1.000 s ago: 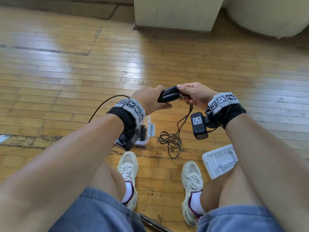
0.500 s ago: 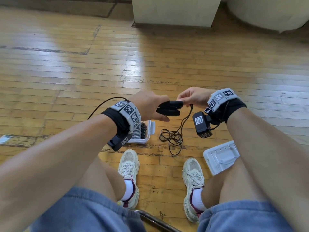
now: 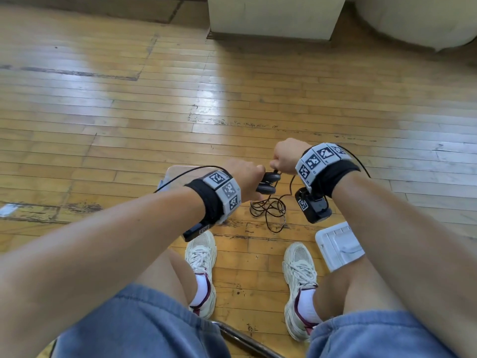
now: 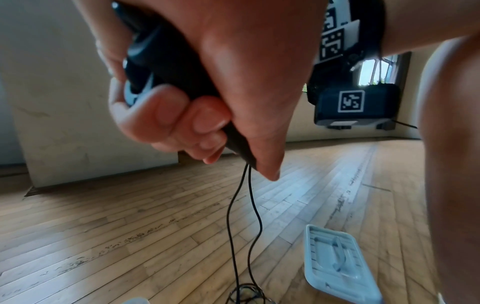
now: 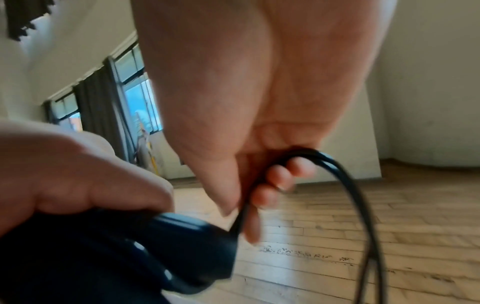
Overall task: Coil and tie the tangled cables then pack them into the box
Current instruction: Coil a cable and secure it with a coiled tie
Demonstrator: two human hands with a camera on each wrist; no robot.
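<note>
Compared with the view half a second earlier, both hands have moved slightly forward and the right hand (image 3: 284, 156) now sits a little higher than the left hand (image 3: 244, 180); the open box on the floor, then visible below the left wrist, is now almost wholly hidden behind the left forearm, so its contents cannot be told. The left hand has its fingers (image 4: 168, 111) curled round two black oval handles (image 3: 268, 183) held side by side, one above the other in the head view. The right hand pinches the black cable (image 5: 345, 181) just where it leaves the handles, thumb and fingers closed on a doubled strand that arches out and drops away. Two strands (image 4: 244, 205) hang from the handles to a loose tangle (image 3: 268, 209) lying on the wooden floor (image 3: 129, 125) between the hands and the feet. A white box lid (image 3: 338, 245) lies on the floor just beside the right shoe (image 3: 299, 280), partly covered by the right forearm; the left shoe (image 3: 201, 257) stands nearer the left wrist camera (image 3: 196, 229). A pale column base (image 3: 273, 16) stands at the far edge of the floor.
</note>
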